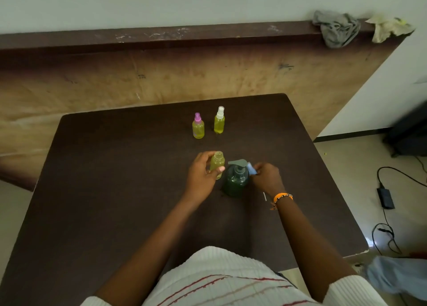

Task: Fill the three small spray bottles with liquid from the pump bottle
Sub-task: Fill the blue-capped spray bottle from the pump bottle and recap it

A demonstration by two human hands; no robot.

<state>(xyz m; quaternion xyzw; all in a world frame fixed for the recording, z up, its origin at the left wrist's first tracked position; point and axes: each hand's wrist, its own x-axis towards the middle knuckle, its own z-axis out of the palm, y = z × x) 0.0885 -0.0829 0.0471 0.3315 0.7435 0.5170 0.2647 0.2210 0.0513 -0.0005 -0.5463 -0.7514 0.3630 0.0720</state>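
So from the head camera, a person is standing over a dark brown bench (115, 178) with both arms reaching out. The left hand (201, 174) is wrapping its fingers and thumb around an uncapped spray bottle (217, 163), holding it upright with yellow-green liquid inside and the neck open at the top. Right beside it the dark green pump bottle (235, 182) is sitting on the bench, its grey nozzle pointing toward the open bottle. The right hand (265, 177) is closing its fingertips on a small blue cap (251, 168) just next to the pump head, pinched rather than fully fisted, and there's an orange bracelet (283, 196) sitting on that wrist. Further back on the bench two more little bottles are standing upright close together, both looking full of yellow liquid: the pink-topped bottle (198, 126) on the left and the white-topped bottle (219, 120) on the right. A thin white straw-like piece (264, 196) is lying on the bench near the right wrist. Along the back ledge a grey rag (337, 28) and a yellowish rag (388, 27) are lying crumpled.
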